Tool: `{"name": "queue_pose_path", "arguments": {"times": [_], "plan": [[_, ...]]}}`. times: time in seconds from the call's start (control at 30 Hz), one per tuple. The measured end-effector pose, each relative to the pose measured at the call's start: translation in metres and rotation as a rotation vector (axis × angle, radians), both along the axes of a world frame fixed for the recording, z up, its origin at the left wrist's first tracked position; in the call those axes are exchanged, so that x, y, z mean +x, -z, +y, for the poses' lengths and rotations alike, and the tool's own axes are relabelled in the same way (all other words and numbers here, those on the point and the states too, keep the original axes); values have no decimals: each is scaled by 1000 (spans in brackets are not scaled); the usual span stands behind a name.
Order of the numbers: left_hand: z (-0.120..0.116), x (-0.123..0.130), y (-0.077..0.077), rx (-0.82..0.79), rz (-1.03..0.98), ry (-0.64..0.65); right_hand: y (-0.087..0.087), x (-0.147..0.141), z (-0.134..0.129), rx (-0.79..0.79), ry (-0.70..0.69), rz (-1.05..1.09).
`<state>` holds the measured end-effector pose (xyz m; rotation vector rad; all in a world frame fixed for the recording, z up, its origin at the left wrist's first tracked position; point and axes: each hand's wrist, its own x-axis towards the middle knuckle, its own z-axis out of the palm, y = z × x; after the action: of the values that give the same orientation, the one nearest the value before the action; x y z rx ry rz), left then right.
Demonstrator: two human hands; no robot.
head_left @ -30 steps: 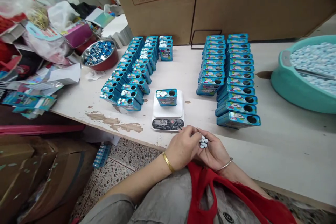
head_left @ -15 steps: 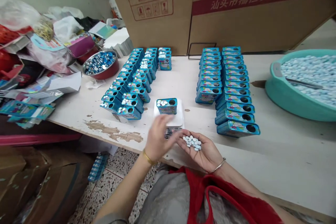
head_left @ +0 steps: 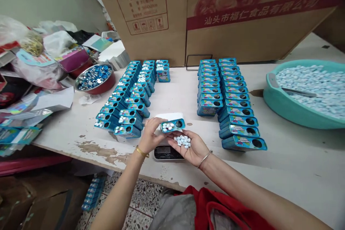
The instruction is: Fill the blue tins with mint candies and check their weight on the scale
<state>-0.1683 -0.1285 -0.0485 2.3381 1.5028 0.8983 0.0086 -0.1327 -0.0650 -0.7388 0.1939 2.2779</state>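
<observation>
My left hand grips a small blue tin, tilted and lifted above a kitchen scale. White candies lie at the left of the tin's top; a round dark hole shows at its right. Palm up and cupped, my right hand carries a small heap of pale, oval candies beside the tin, fingertips under its near edge. Whether those fingertips touch the tin I cannot tell. Part of the scale's white plate shows behind the tin; its display is too blurred to read.
Rows of blue tins topped with candies stand left, and rows of tins with open holes stand right. A turquoise basin of candies holds a metal tool. At left sits a red bowl of blue-silver pieces. Cardboard boxes line the back.
My left hand has taken hold of the tin and lifted it off the scale toward me. My right hand, still holding candies, has moved left to the tin. The view has shifted slightly.
</observation>
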Motion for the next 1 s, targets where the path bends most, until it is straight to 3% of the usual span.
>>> {"name": "queue_pose_path", "arguments": {"times": [0.2,0.37,0.43,0.53,0.7,0.87,1.0], "plan": [[-18,18,-25,412,484,168,-9,3,-4,-78,135,-7],[-22,20,-27,524,484,182,-16,4,0,-31,164,-8],[-20,17,-23,456,377,104,-13,8,3,-21,172,-13],[-13,12,-13,233,122,-29,-7,16,5,-32,195,-29],[5,-2,9,-98,-244,-87,0,30,-1,-4,163,-86],[15,-12,25,-191,-364,-128,1,39,-9,-37,133,-122],[12,-18,19,-239,-352,-52,1,48,-17,-53,132,-135]]}}
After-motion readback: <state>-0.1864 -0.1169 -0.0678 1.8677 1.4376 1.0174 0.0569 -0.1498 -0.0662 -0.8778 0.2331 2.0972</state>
